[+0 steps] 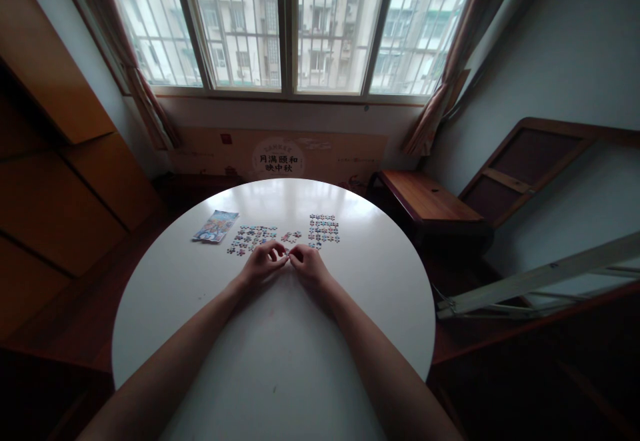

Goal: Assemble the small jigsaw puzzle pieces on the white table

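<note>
My left hand (266, 260) and my right hand (306, 262) meet fingertip to fingertip over the white round table (280, 354). Both are closed in a pinch on a small puzzle piece (287, 252), mostly covered by the fingers. Just beyond them lies a little cluster of joined puzzle pieces (291, 236). Loose puzzle pieces (253, 234) are spread in rows beyond my left hand, and another block of puzzle pieces (324, 228) lies beyond my right hand. Some pieces near the hands are partly hidden.
A colourful picture sheet or packet (216, 226) rests on the table's far left. Behind the table stand a printed cardboard panel (350, 148) and a barred window (290, 28). At the right are a low wooden bench (430, 194) and a pale folded frame (540, 288); wooden cabinets (50, 194) line the left.
</note>
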